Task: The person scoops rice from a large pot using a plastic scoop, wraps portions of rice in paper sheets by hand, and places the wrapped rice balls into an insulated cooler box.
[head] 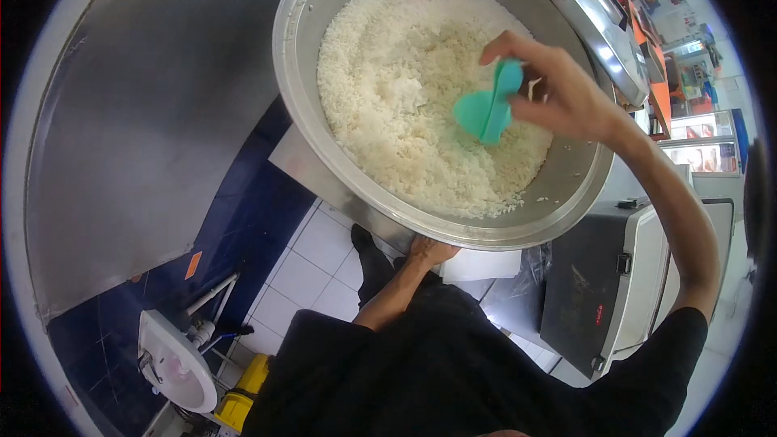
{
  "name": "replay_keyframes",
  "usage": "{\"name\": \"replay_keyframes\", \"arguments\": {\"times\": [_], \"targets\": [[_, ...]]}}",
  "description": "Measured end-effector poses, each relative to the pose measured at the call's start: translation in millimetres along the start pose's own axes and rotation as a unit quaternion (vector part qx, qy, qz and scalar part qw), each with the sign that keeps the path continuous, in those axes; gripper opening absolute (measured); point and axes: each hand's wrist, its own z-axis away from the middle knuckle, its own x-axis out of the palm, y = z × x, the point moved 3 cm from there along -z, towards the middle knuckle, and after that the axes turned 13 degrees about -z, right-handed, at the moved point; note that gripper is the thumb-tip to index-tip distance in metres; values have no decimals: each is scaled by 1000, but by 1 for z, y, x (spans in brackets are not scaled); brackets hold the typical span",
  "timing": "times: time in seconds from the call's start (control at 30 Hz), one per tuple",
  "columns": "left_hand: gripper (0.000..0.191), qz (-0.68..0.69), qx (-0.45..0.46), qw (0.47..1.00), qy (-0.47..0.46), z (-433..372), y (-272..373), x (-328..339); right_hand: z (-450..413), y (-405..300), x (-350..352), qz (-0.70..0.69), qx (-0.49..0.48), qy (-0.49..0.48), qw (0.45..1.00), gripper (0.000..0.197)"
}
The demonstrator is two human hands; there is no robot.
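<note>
A large round metal pot (306,115) holds a wide bed of white cooked rice (388,127), loosened and uneven in the middle. Over the rice, on the right side, my right hand (552,94) grips a turquoise plastic scoop (479,110) between thumb and fingers. The scoop is slightly blurred. Whether its edge touches the rice cannot be told. My left hand (430,250) is at the pot's near side, just below the rim; its fingers are hidden there, so its hold is unclear.
A hard-sided cooler box (583,291) stands at the right, beside a white sheet or cloth (482,265). A metal appliance (598,24) abuts the pot's right side. At lower left are a white washbasin (176,364) and a yellow container (246,391).
</note>
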Motion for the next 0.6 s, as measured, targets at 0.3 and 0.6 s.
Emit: {"name": "replay_keyframes", "arguments": {"times": [0.3, 0.6], "targets": [[52, 2, 28, 999, 47, -4, -7, 13, 9, 39, -49, 177, 108, 73, 976, 39], [51, -7, 13, 1000, 25, -3, -2, 7, 19, 41, -4, 474, 45, -121, 871, 30]]}}
